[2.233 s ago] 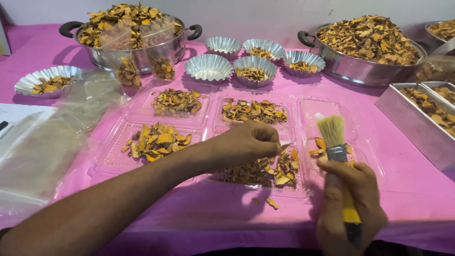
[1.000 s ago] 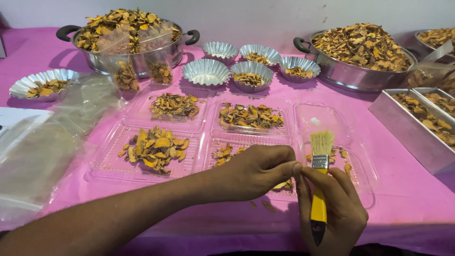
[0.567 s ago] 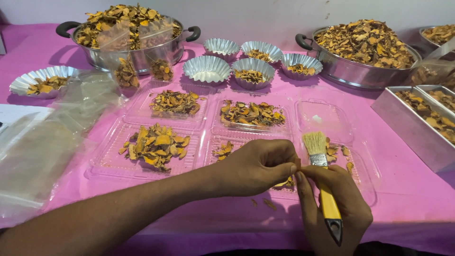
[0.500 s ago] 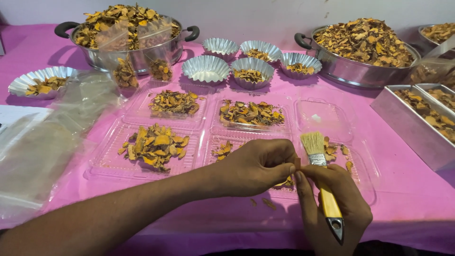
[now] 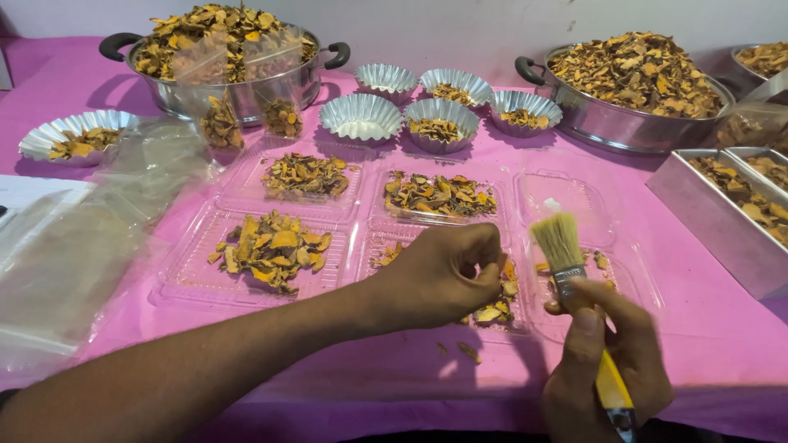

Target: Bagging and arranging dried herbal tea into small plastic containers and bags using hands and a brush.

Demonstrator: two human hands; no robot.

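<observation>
Pink table point(image 5: 722, 328): yellow-handled brush point(image 5: 574, 287), pale bristles upright.

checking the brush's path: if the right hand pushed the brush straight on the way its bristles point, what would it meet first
Judging from one view, the right hand aims the brush up and away, so it would first meet the nearly empty clear tray just past the bristles. Depth is unclear.
</observation>
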